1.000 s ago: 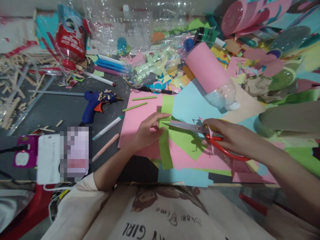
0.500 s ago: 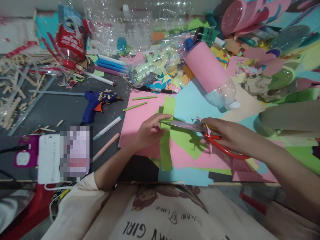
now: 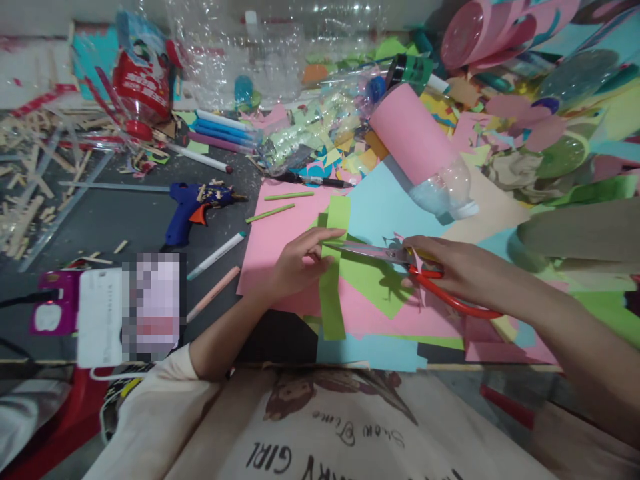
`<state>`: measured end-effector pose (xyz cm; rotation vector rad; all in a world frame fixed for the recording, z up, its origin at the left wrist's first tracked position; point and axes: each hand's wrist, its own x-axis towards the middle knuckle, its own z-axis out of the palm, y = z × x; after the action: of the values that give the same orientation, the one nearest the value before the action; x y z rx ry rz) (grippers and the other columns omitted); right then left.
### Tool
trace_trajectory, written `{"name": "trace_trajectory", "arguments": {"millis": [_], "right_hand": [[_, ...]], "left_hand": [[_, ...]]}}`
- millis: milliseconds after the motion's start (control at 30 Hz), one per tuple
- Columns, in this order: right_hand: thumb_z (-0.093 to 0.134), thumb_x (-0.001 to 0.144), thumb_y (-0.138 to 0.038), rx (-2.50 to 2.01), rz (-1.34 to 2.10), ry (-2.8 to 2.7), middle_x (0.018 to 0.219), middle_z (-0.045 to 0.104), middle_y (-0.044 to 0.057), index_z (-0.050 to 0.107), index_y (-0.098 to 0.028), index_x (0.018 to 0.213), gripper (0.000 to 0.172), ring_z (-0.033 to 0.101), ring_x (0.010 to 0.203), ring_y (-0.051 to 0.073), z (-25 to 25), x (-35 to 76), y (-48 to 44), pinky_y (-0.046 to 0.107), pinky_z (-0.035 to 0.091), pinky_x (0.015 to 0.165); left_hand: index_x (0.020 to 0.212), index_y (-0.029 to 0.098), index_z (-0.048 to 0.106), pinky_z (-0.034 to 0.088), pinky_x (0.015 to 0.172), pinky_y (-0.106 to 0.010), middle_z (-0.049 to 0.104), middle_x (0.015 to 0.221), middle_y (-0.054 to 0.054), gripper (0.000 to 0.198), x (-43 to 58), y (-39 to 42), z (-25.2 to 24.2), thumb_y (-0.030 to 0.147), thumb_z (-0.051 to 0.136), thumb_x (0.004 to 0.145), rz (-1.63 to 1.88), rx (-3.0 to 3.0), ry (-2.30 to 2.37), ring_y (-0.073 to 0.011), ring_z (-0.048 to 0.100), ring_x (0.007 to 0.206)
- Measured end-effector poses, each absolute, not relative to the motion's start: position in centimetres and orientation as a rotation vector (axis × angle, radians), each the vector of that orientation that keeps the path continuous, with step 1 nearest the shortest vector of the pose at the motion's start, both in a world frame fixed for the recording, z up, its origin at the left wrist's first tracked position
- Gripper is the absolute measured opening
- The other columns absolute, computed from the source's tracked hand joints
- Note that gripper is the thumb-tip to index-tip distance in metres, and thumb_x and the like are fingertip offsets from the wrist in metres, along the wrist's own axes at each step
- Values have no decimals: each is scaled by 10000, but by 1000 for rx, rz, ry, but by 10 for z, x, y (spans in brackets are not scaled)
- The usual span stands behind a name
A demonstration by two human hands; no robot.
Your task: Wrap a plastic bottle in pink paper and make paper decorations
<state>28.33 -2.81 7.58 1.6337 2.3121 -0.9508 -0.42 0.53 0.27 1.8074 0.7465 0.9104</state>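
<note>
Scissors with red handles (image 3: 455, 301) are gripped in my right hand (image 3: 445, 260), their blades pointing left. The blade tips lie across a green paper strip (image 3: 333, 307), close to the fingers of my left hand (image 3: 305, 260). My left hand is closed on the strip's left edge, thumb and forefinger near the blades. Under the scissors lies a larger green paper piece (image 3: 383, 290), on top of pink paper (image 3: 280, 220). Two thin green strips (image 3: 271, 213) rest on the pink paper, up and left of my left hand. A small pink scrap hangs by the scissors' pivot.
At the left lie a blue glue gun (image 3: 183, 210), markers (image 3: 216, 255), a white power bank (image 3: 99, 319) and wooden stick bits. A bottle wrapped in pink paper (image 3: 413, 133) lies beyond my right hand, on blue paper (image 3: 373, 200). Paper scraps and clear plastic bottles crowd the back.
</note>
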Motion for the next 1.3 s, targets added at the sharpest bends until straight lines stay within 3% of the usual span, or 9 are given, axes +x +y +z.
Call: {"name": "trace_trajectory", "arguments": {"millis": [167,367,633,733,867,1033,1133,1300], "right_hand": [[433,914,-479,1624,-940,2329,1019,744,147,547,-208,1308,492,698,740,280,76,285,-27,315,457,567],[421,909,-479,1617,-913,2370,858,744,128,577,-191,1290,502,664,620,250,74,287,-27,296,415,508],[398,917,-481,1622,-897,2420,773,726,104,602,-210,1251,477,650,598,249,70,289,-28,311,423,512],[358,932,-521,1653,-862,2445,869,733,133,597,-212,1250,504,674,664,274,69,291,-31,330,445,533],[372,947,-494,1748,-825,2420,1042,712,171,577,-217,1231,446,686,783,293,72,296,-35,347,483,601],[478,907,-338,2068,-852,2239,1042,710,166,546,-214,1179,307,694,822,293,73,298,-37,355,507,670],[492,886,-322,2227,-795,2065,1038,711,179,547,-215,1127,269,698,857,335,67,298,-37,384,516,676],[458,923,-343,2168,-734,2112,1194,659,261,510,-147,1268,400,664,1039,381,63,300,-42,427,526,799]], "left_hand": [[1277,228,607,421,509,-164,667,1172,-97,344,-5,6,2,275,589,936,924,1808,741,-55,535,629],[1271,233,608,402,497,-166,666,1155,-89,345,-5,7,2,250,586,927,903,1804,756,-44,508,588],[1250,219,617,375,484,-171,669,1168,-94,335,-5,8,2,293,577,925,842,1807,810,-34,463,549],[1240,208,622,368,495,-184,668,1163,-98,334,-5,8,5,303,573,923,836,1813,852,-39,438,546],[1251,191,610,355,511,-193,664,1007,-57,365,-6,9,9,300,574,905,852,1754,970,-56,410,565],[1269,193,585,329,499,-190,631,1021,-44,394,-6,10,9,298,576,889,885,1627,1022,-46,368,558],[1260,200,592,332,506,-199,617,928,-22,397,-5,10,8,330,594,885,887,1615,1017,-58,359,556],[1254,202,604,338,516,-209,553,787,17,413,-5,10,8,348,615,868,878,1585,1034,-78,349,563]]}}
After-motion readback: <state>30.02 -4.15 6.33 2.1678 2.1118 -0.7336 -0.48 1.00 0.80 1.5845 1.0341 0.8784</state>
